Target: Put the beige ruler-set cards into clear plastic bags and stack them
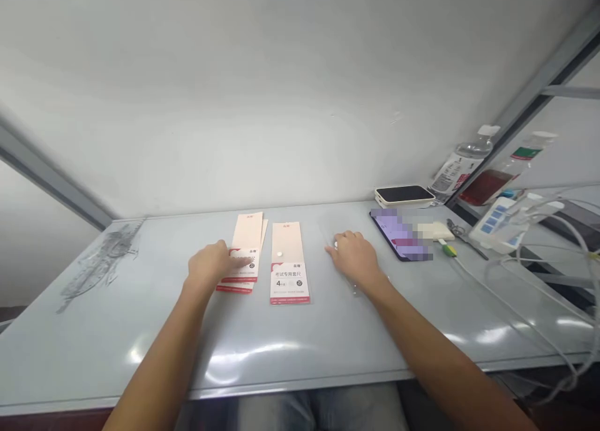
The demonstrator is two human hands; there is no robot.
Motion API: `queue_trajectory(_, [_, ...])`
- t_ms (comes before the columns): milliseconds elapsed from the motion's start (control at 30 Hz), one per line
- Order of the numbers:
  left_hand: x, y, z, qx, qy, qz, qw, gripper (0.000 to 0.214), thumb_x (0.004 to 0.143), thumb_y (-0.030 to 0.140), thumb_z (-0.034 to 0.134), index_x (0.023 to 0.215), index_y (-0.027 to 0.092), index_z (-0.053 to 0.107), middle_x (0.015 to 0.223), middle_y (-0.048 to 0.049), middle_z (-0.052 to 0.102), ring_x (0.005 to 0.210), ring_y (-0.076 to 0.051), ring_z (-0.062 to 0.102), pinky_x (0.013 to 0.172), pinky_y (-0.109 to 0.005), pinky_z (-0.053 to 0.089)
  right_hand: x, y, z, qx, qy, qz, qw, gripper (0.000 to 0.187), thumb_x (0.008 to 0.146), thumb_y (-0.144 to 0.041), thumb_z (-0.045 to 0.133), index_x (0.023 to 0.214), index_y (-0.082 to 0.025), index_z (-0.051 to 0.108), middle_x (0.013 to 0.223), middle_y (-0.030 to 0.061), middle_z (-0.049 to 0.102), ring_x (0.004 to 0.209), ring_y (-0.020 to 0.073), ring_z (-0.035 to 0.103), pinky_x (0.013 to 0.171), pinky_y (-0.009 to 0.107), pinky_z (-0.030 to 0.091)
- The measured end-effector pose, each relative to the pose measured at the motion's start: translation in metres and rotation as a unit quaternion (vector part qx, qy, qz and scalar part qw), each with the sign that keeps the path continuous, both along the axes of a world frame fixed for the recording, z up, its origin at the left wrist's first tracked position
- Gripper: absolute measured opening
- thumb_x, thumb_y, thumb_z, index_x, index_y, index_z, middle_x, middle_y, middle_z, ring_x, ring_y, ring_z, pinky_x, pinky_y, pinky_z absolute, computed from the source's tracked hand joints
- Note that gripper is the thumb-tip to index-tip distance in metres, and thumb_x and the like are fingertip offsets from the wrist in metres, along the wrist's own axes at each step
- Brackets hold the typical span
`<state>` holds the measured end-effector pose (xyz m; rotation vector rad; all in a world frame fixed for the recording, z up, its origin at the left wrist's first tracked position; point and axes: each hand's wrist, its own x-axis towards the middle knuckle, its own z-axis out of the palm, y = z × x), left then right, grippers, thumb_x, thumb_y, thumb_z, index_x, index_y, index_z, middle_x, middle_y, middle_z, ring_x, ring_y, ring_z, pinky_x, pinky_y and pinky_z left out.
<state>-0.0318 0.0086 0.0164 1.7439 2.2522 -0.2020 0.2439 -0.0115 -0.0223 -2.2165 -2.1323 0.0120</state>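
My left hand [212,265] rests on a small stack of pink and white ruler-set packets [246,240], fingers bent and pressing the top packet's printed label. A single matching packet [288,262] lies flat just to the right, untouched. My right hand [355,255] lies palm down on the table to the right of that packet, fingers curled over a clear, hard-to-see plastic piece beneath it.
The grey table [140,331] meets a white wall behind. At the right lie a phone with a lit screen [398,234], a power bank [404,195], two bottles [462,162], a power strip [497,222], scissors and trailing white cables [539,293].
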Motion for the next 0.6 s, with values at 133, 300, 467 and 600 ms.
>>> queue_trajectory(133, [0.0, -0.001, 0.0, 0.005, 0.012, -0.003, 1.0, 0.047, 0.06, 0.066, 0.048, 0.073, 0.02, 0.048, 0.079, -0.0083, 0.064, 0.065, -0.023, 0.058, 0.053, -0.03, 0.037, 0.0, -0.001, 0.003, 0.015, 0.014, 0.007, 1.0, 0.019, 0.085, -0.029, 0.043, 0.088, -0.016, 0.056, 0.089, 0.0091, 0.061, 0.085, 0.0219, 0.052, 0.065, 0.03, 0.036])
queue_trajectory(300, [0.0, -0.004, 0.0, 0.013, -0.018, 0.011, 1.0, 0.062, 0.053, 0.072, 0.048, 0.086, 0.02, 0.047, 0.086, -0.01, 0.063, 0.07, -0.025, 0.059, 0.053, -0.03, 0.039, 0.0, -0.003, 0.005, 0.101, 0.063, 0.027, 0.992, 0.012, 0.084, -0.022, 0.04, 0.076, -0.018, 0.049, 0.081, 0.0076, 0.058, 0.076, 0.0212, 0.051, 0.063, 0.031, 0.035])
queue_trajectory(467, [0.003, -0.005, -0.003, 0.0, -0.006, -0.004, 1.0, 0.063, 0.049, 0.069, 0.054, 0.087, 0.019, 0.047, 0.094, -0.0124, 0.061, 0.076, -0.027, 0.059, 0.056, -0.031, 0.039, -0.003, -0.007, 0.013, 0.194, 0.169, 0.061, 0.964, 0.012, 0.079, -0.015, 0.037, 0.068, -0.021, 0.037, 0.089, 0.0083, 0.056, 0.081, 0.0201, 0.052, 0.064, 0.029, 0.037])
queue_trajectory(600, [0.005, -0.005, -0.002, 0.02, 0.002, -0.001, 1.0, 0.065, 0.052, 0.071, 0.051, 0.092, 0.02, 0.044, 0.092, -0.0114, 0.061, 0.076, -0.026, 0.059, 0.056, -0.03, 0.037, -0.008, -0.012, 0.018, 0.224, 0.211, 0.096, 0.946, 0.017, 0.079, -0.013, 0.037, 0.065, -0.022, 0.032, 0.097, 0.0083, 0.056, 0.09, 0.0204, 0.052, 0.067, 0.029, 0.039])
